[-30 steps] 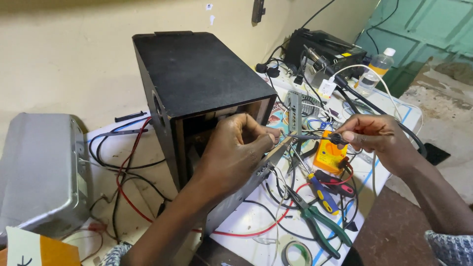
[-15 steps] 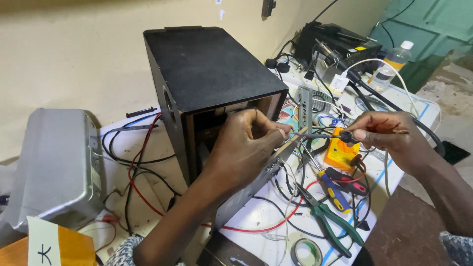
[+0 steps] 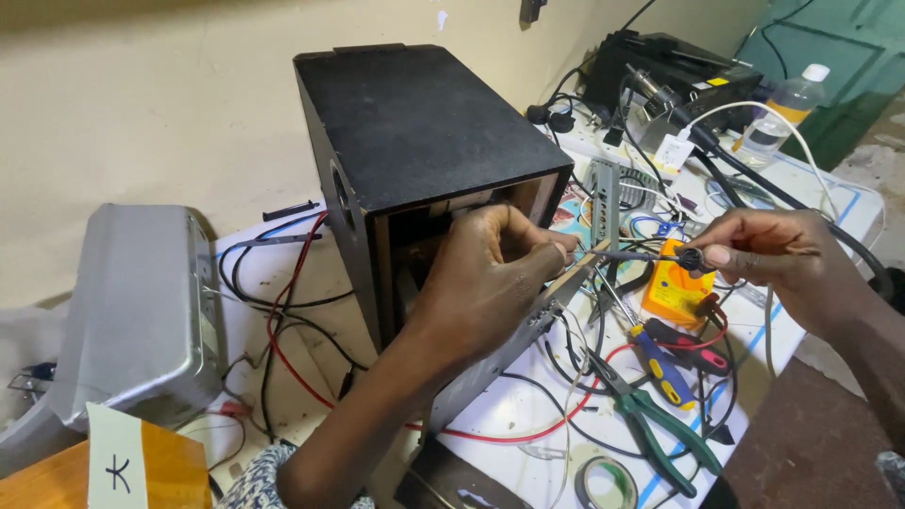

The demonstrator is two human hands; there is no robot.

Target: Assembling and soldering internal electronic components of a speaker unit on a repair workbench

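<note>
Cluttered white workbench (image 3: 528, 415) against a beige wall, wires everywhere.

Head view only:
- Left hand (image 3: 485, 283) comes in from bottom centre, forearm angled up, wrist bent, back of hand to camera. Fingers curled tight at the open back of the black speaker cabinet (image 3: 415, 141), fingertips pinched on something small at the opening edge; can't tell what, the hand hides it. A thin stick-like piece (image 3: 577, 269) pokes out just right of those fingertips.
- Right hand (image 3: 773, 254) enters from the right edge, forearm roughly level, palm down. Thumb and forefinger pinch the black soldering iron (image 3: 660, 256), tip pointing left toward the left fingertips, close but apparently not touching.
- Just below the right fingers: yellow multimeter (image 3: 674, 292), red and black leads trailing off it.
- Below both hands' fingertips: blue-and-yellow screwdriver (image 3: 660, 363), green-handled pliers (image 3: 660, 429), tape roll (image 3: 603, 481) nearer the bench edge.
- Between the two hands, behind the iron: grey perforated metal bracket (image 3: 603, 193), upright.
- Well behind the right fingers: black box of gear (image 3: 679, 75), clear plastic bottle (image 3: 787, 104).
- Far left of the left hand: grey metal case (image 3: 132, 311); red and black wires (image 3: 283, 311) between it and the cabinet.
</note>
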